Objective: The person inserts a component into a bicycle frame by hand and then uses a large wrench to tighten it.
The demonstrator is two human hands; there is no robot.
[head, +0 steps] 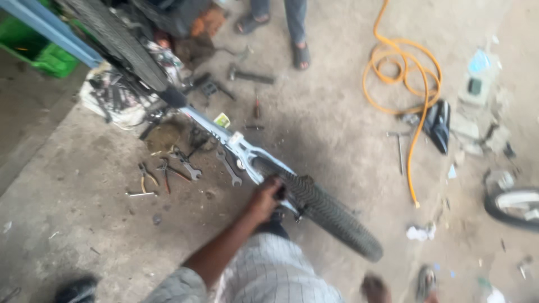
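My left hand (266, 196) is closed on the bicycle tyre (325, 210) near the pale frame (236, 143), the bike slanting above the floor (73, 191). My right hand isn't visible. Spanners (227, 168) and pliers (147, 177) lie scattered, so the repair looks, through blur, midway.

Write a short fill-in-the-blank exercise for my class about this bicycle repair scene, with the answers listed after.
1. One hand grips the bicycle's black ____ near the frame.
2. The hose coiled on the floor is ____ in colour.
3. Wrenches and pliers lie on the ____ beside the frame.
4. A person in sandals stands at the ____ edge of the view.

Missing words: tyre; orange; floor; top
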